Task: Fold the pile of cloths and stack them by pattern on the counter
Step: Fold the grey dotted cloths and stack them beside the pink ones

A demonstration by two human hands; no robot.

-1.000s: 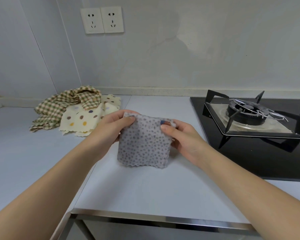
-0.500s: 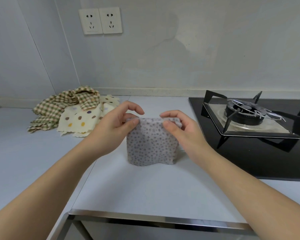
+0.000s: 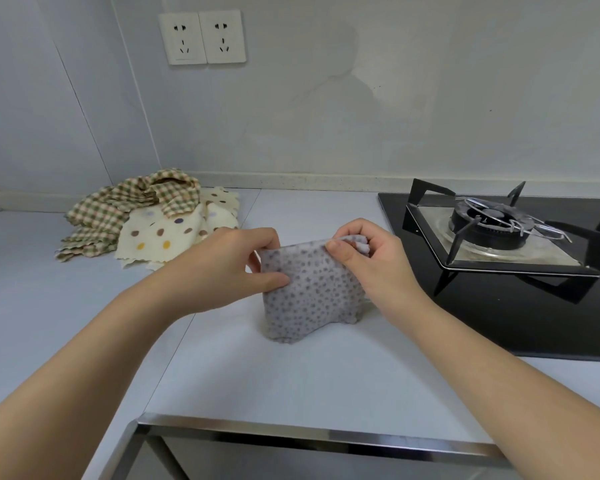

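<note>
Both hands, left [image 3: 236,265] and right [image 3: 368,261], pinched a half-folded grey spotted cloth [image 3: 309,299]; the unfolded pile [image 3: 146,230] remained, with no stack yet on the counter [image 3: 291,382].

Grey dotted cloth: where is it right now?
Head view, mid-counter: the grey dotted cloth hangs pinched between left hand and right hand, its lower edge on the counter, with the gas stove to its right and the unfolded pile back left.
</note>
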